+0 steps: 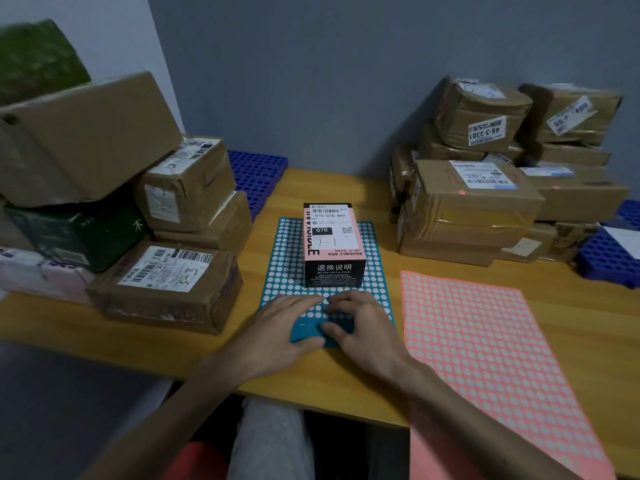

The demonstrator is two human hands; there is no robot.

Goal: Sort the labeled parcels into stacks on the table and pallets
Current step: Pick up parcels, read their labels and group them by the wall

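With the pink parcel (334, 244) standing on the blue sticker sheet (287, 258) on the table (214, 355), I want my left hand (287, 327), flat with grip apart, pinning that sheet firmly while my right hand (362, 320), grip pinched on it, peels one dot slowly.

- Pink box (334, 244), top label: "070-070 A80" under a barcode; below it "070" in white on a black field, a QR code, and a handwritten "1-1".
- Same box, top edge: "INVISIBLE BRA" in small print; along its left edge "INVISIBLE" in large black letters.
- Same box, black front face: "退换说明" over "RETURN INSTRUCTIONS"; the lines below are too small to read.
- Left parcel (166, 282): barcodes and a handwritten "3-3"; the small print is blurred.
- Upper right parcel (483, 116), label upside down: "46-3-3301" and "5元".
- Far right parcel (571, 114), tilted label: ends in "409"; the rest is unclear.
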